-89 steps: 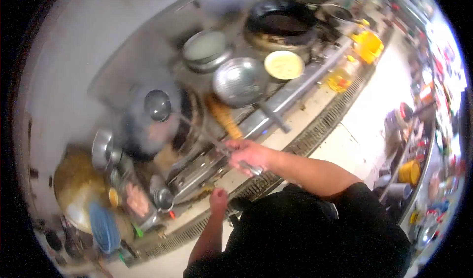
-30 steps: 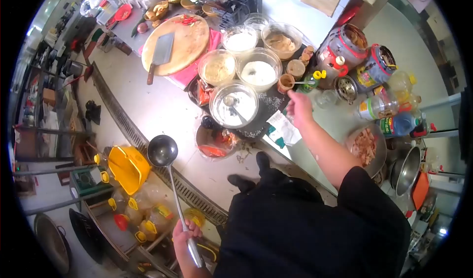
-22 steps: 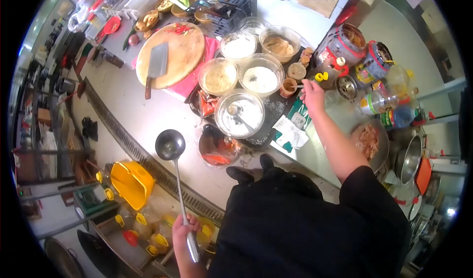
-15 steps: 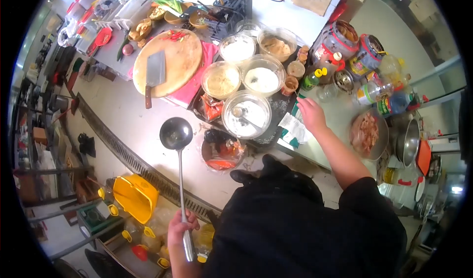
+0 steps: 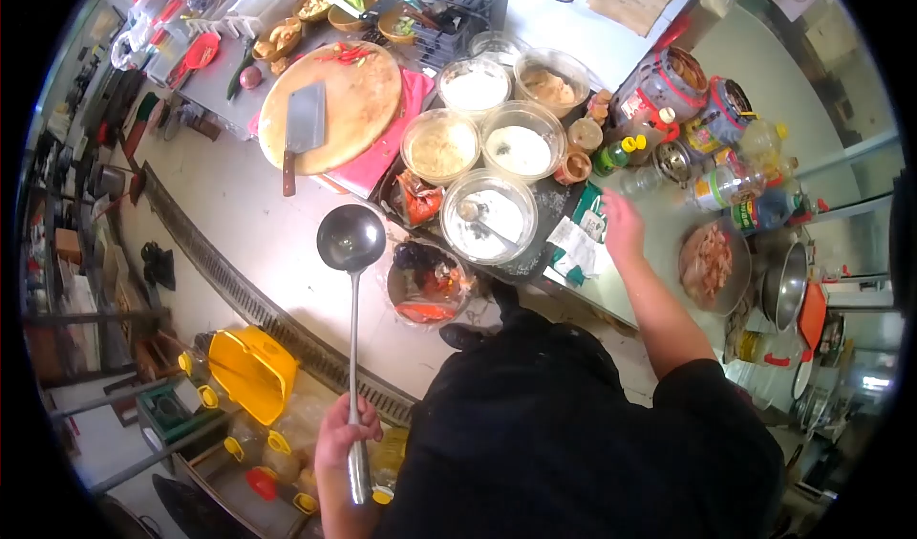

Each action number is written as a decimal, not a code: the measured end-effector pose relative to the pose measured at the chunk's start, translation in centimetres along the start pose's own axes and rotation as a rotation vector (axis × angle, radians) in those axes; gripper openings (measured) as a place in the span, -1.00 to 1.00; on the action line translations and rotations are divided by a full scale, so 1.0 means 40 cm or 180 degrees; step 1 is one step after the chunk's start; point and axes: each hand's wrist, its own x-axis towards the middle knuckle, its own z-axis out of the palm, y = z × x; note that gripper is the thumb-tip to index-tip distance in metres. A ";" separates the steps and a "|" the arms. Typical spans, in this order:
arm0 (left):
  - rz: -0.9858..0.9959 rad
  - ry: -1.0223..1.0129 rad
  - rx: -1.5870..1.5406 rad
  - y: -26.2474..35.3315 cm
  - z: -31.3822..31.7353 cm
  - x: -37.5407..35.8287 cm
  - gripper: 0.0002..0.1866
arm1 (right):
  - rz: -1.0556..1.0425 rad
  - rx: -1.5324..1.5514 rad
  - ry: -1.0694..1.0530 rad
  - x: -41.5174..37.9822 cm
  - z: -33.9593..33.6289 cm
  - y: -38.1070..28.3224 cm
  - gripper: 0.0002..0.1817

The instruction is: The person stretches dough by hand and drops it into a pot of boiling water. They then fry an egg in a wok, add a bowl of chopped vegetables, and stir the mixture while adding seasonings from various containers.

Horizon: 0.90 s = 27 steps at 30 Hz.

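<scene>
My left hand is wrapped round the handle of a metal ladle, whose bowl hangs over the floor left of a lined waste bin. My right hand reaches over the counter beside a green and white packet and a white paper; its fingers are apart and hold nothing. To its left are tubs of white powder, one holding a spoon, and a tub of beige powder.
A cleaver lies on a round board. Bottles, large jars and a bowl of raw meat stand at the right. A yellow bin and oil jugs are at the lower left.
The view has shifted slightly. My right hand has moved off the spot beside the small brown jar, towards the right and down. The ladle stays in my left hand, its bowl slightly higher.
</scene>
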 end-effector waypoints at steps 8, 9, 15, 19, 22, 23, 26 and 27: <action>0.0030 0.0158 -0.0140 -0.032 0.046 -0.018 -0.63 | 0.2546 0.4168 0.0363 0.080 -0.130 -0.075 -0.64; 0.0030 0.0194 -0.0167 -0.037 0.052 -0.021 -0.63 | 0.2552 0.4166 0.0314 0.086 -0.131 -0.090 -0.64; -0.0056 0.0277 -0.0127 -0.041 0.098 -0.050 -0.63 | 0.1332 0.3009 -0.1608 0.071 -0.039 -0.246 -0.79; -0.0262 0.0342 -0.0011 -0.054 0.109 -0.067 -0.61 | 0.0141 0.1815 -0.1960 0.068 0.009 -0.290 -0.76; -0.0291 0.0254 -0.0193 -0.069 0.116 -0.079 -0.59 | -0.0312 0.1387 -0.1860 0.076 0.026 -0.294 -0.74; -0.0287 0.0167 -0.0343 -0.075 0.118 -0.082 -0.59 | -0.0329 0.1318 -0.1837 0.079 0.029 -0.293 -0.72; -0.0158 0.0066 -0.0308 -0.092 0.113 -0.084 -0.60 | -0.0181 0.1397 -0.1976 0.087 0.045 -0.277 -0.72; -0.0154 0.0078 -0.0315 -0.095 0.113 -0.084 -0.60 | -0.0189 0.1402 -0.1988 0.090 0.050 -0.274 -0.72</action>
